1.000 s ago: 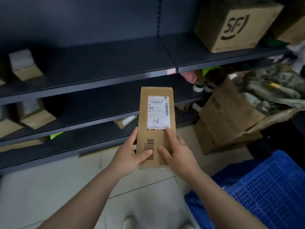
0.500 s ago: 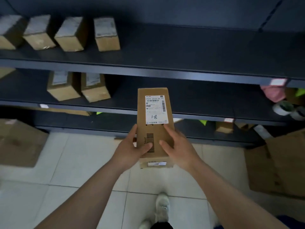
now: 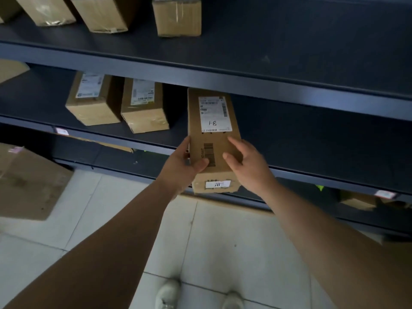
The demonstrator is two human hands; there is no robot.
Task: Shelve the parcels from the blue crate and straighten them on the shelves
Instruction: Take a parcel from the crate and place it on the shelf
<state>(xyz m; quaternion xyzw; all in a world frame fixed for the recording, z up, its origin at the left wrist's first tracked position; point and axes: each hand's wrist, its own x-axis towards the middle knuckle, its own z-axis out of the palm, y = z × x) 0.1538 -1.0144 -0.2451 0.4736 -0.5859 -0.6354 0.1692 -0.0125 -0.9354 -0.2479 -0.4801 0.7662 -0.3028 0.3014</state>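
Brown corrugated card: 1 long, narrow parcel (image 3: 213, 150), in transit to the middle shelf (image 3: 312, 139). The far end is carried in over the shelf board, just right of the 2 shelved parcels (image 3: 93, 105) stood there, while the near end projects past the front lip. Whether the underside touches the board cannot be told. The parcel is held at its near half by both hands. Left grip (image 3: 179, 167): closed round the left edge, with the thumb laid across the top face beside the printed barcode. Right grip (image 3: 250, 169): thumb and forefinger are laid on the top face at the right edge; the other fingers are hidden, presumably wrapped under the side. Markings: 1 white shipping label on the far half of the top face, bearing a handwritten number; 1 black barcode at mid-length; 1 small white sticker on the near end face. Condition: corners square, no crushing noted. Progress, as judged: at least 3 upper parcels (image 3: 177, 17) are seen placed on the upper shelf (image 3: 267, 41) and 2 on the middle one, the latter pair appearing slightly askew to the lip. This parcel is not yet set down or released. Left to do: sliding in, release, squaring with its neighbours. The blue crate is out of view, so the remaining count cannot be given.
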